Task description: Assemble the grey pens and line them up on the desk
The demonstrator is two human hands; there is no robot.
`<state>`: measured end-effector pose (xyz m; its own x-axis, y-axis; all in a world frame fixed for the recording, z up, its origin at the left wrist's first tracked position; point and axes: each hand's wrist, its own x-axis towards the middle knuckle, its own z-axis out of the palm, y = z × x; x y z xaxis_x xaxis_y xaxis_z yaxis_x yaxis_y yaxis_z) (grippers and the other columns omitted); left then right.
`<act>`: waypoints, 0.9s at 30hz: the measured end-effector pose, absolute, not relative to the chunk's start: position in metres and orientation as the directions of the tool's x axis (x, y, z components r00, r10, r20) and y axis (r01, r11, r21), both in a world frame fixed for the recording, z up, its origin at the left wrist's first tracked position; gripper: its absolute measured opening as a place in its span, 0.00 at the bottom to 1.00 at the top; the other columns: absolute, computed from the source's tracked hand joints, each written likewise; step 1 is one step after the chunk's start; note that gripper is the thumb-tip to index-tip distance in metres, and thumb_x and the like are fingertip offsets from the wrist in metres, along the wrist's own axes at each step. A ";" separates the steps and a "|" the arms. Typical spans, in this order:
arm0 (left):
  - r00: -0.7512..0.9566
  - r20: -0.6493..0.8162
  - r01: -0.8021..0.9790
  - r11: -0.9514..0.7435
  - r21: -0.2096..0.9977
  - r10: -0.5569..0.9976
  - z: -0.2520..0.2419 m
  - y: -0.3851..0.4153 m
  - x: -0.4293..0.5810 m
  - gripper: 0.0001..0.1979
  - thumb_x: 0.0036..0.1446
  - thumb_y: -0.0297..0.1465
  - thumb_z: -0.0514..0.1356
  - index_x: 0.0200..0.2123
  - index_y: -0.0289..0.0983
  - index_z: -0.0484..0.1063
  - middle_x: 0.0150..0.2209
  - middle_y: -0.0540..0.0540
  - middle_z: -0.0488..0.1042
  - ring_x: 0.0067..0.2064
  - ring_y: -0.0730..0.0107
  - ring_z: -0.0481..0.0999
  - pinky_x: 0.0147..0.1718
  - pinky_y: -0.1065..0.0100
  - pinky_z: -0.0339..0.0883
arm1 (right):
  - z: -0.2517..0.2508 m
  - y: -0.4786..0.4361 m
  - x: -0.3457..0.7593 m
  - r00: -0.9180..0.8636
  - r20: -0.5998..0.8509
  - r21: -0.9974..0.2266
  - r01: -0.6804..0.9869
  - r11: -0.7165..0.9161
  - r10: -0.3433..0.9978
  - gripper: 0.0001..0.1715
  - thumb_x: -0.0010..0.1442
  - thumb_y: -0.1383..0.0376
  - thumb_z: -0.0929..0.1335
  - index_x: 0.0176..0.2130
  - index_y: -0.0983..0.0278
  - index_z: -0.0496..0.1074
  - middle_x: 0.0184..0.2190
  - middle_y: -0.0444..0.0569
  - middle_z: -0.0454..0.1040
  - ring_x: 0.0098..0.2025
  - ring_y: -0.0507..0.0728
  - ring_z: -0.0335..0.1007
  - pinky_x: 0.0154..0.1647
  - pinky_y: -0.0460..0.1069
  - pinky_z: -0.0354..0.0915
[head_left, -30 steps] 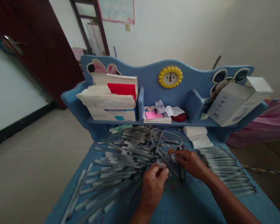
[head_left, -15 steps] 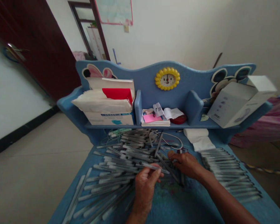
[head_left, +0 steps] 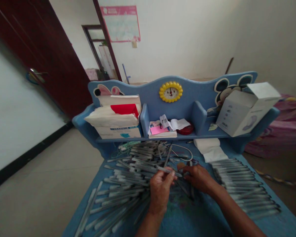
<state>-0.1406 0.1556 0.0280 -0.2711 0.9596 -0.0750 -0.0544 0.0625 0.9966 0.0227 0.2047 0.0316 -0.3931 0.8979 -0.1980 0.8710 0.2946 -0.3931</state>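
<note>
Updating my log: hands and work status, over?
Left hand pinching slim, translucent grey pen. Right hand close beside it, grip unclear. Crowding left hand: heap of translucent grey pens.

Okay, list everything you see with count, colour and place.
desk: one, blue, foreground
shelf unit: one, blue, desk's back
loose pens: many, grey, desk's left and middle
lined-up pens: over ten, grey, desk's right
paper roll: one, white, desk's back right
cord: one, white, desk's back
mask box: one, white and blue, shelf's left
papers: several, cream, one red, in the mask box
booklets: one stack, white, shelf's middle
note: one, pink, on the booklets
round case: one, red, beside the booklets
carton: one, white, shelf's right
flower clock: one, yellow, above the booklets
door: one, dark red, far left
poster: one, pink-edged, upper left
left hand: one, bare, holding a pen
right hand: one, bare, at the loose pens, hold unclear
</note>
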 end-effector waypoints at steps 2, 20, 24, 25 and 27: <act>-0.253 -0.069 -0.063 0.055 0.996 0.965 0.027 0.166 -0.141 0.13 0.45 0.36 0.63 0.31 0.32 0.74 0.22 0.47 0.76 0.25 0.68 0.74 0.25 0.71 0.66 | 0.030 0.206 0.023 -0.394 -0.190 -0.417 0.862 0.289 0.899 0.17 0.55 0.66 0.63 0.44 0.58 0.73 0.40 0.49 0.77 0.46 0.57 0.70 0.42 0.47 0.59; -0.227 -0.003 -0.195 -0.042 0.980 0.974 0.007 0.199 -0.165 0.14 0.45 0.36 0.64 0.32 0.32 0.74 0.26 0.46 0.77 0.29 0.63 0.77 0.29 0.68 0.72 | 0.034 0.212 0.010 -0.433 -0.230 -0.255 0.891 0.375 0.872 0.22 0.46 0.74 0.61 0.38 0.59 0.75 0.36 0.52 0.78 0.39 0.59 0.74 0.35 0.47 0.60; -0.244 0.002 -0.191 -0.050 0.980 0.970 0.007 0.200 -0.167 0.14 0.45 0.36 0.64 0.32 0.32 0.74 0.25 0.46 0.77 0.28 0.65 0.76 0.28 0.69 0.71 | 0.028 0.217 0.009 -0.431 -0.195 -0.282 0.885 0.370 0.881 0.17 0.47 0.72 0.62 0.36 0.61 0.74 0.31 0.53 0.78 0.34 0.59 0.73 0.30 0.47 0.58; -0.247 0.004 -0.191 -0.053 0.980 0.969 0.005 0.200 -0.167 0.13 0.45 0.36 0.64 0.32 0.32 0.74 0.25 0.46 0.77 0.27 0.66 0.76 0.28 0.69 0.71 | 0.026 0.218 0.009 -0.429 -0.175 -0.328 0.874 0.358 0.886 0.16 0.47 0.72 0.63 0.35 0.62 0.74 0.30 0.51 0.78 0.33 0.58 0.73 0.30 0.46 0.57; -0.250 0.004 -0.194 -0.055 0.979 0.968 0.003 0.200 -0.168 0.13 0.46 0.36 0.64 0.32 0.32 0.74 0.25 0.46 0.77 0.26 0.67 0.75 0.28 0.70 0.70 | 0.022 0.220 0.011 -0.426 -0.127 -0.469 0.822 0.324 0.896 0.16 0.44 0.74 0.63 0.34 0.62 0.73 0.29 0.47 0.77 0.31 0.55 0.70 0.28 0.44 0.56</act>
